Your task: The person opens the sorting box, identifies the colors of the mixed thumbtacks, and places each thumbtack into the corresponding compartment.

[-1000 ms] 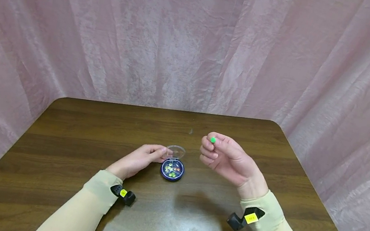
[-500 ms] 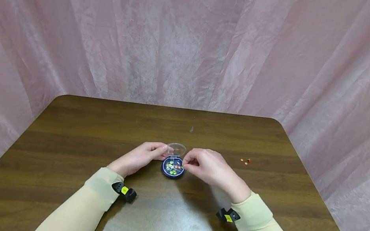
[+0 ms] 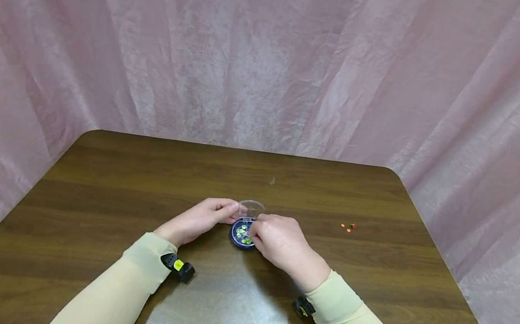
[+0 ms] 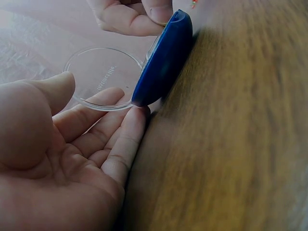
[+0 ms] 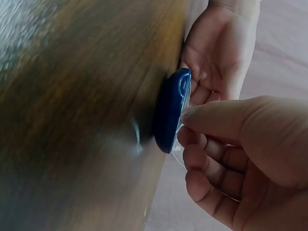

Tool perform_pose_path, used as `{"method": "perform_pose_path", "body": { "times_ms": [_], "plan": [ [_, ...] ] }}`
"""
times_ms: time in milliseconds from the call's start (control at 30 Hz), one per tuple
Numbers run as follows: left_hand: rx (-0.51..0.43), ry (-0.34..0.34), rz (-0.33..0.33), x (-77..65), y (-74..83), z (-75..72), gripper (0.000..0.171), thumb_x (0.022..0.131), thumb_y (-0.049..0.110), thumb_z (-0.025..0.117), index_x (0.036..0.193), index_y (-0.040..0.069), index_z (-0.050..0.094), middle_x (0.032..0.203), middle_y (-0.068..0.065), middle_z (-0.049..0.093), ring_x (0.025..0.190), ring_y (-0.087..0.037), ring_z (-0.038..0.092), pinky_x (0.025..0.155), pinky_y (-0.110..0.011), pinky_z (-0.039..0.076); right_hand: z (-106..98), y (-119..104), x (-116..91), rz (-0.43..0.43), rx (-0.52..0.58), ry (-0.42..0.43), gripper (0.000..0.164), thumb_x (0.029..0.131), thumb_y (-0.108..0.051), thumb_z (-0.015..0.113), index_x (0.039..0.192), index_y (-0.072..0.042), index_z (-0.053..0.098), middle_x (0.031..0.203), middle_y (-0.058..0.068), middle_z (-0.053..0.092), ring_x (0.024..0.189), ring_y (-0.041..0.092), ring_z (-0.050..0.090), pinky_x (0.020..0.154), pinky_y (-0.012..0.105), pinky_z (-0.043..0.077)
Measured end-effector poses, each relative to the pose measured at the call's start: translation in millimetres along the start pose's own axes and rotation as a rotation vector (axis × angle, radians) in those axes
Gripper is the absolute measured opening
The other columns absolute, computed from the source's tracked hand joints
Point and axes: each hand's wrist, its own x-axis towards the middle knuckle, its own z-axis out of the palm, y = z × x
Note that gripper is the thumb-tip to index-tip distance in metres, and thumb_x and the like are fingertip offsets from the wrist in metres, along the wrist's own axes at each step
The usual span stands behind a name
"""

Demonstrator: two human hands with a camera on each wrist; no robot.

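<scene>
A round blue pill case (image 3: 235,238) stands on the table with its clear lid (image 4: 105,79) raised. Small yellow-green pieces (image 3: 242,231) lie in its divided compartments. My left hand (image 3: 203,219) holds the lid at its left side, thumb in front and fingers behind. My right hand (image 3: 285,244) reaches over the case's right side. In the right wrist view its thumb (image 5: 211,115) touches the rim, with the index fingertip close by. Whether the small green piece is still between these fingertips is hidden. The right hand also covers the case's right compartment.
Several small orange and red pieces (image 3: 348,229) lie on the brown wooden table (image 3: 164,164), right of the right hand. A pink curtain (image 3: 263,73) hangs behind and beside the table. Each sleeve carries a black wrist camera (image 3: 178,268).
My right hand has come leftward and down from above the table, bringing a pinched small green piece to the case; that piece is now out of sight. My left hand stays at the lid.
</scene>
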Motion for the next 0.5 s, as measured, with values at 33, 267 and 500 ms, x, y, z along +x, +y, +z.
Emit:
{"method": "perform_pose_path", "body": {
  "times_ms": [33, 267, 500],
  "plan": [
    [0.000, 0.000, -0.001, 0.3, 0.3, 0.1, 0.048, 0.104, 0.042, 0.049, 0.135, 0.008, 0.062, 0.135, -0.005, 0.061, 0.124, -0.018, 0.057, 0.104, -0.032, 0.044, 0.2, 0.2, 0.1, -0.004, -0.006, 0.000, 0.016, 0.087, -0.020, 0.070, 0.072, -0.028, 0.067, 0.076, -0.012, 0.056, 0.071, 0.012, 0.059, 0.058, 0.033, 0.050],
    [-0.004, -0.004, 0.006, 0.3, 0.1, 0.7, 0.049, 0.104, 0.041, 0.048, 0.135, 0.006, 0.062, 0.135, -0.006, 0.061, 0.125, -0.018, 0.056, 0.105, -0.033, 0.043, 2.4, 2.3, -0.2, -0.037, -0.018, 0.007, 0.017, 0.085, -0.021, 0.071, 0.070, -0.026, 0.066, 0.072, -0.011, 0.053, 0.065, 0.013, 0.055, 0.055, 0.033, 0.047],
    [-0.001, -0.003, 0.014, 1.8, -1.4, 2.5, 0.049, 0.104, 0.042, 0.048, 0.135, 0.006, 0.062, 0.135, -0.006, 0.062, 0.123, -0.018, 0.058, 0.104, -0.032, 0.044, -15.7, 22.3, -9.5, 0.027, 0.068, 0.036, 0.007, 0.086, -0.020, 0.072, 0.085, -0.026, 0.075, 0.083, -0.014, 0.062, 0.072, 0.007, 0.059, 0.060, 0.032, 0.050]
  ]
}}
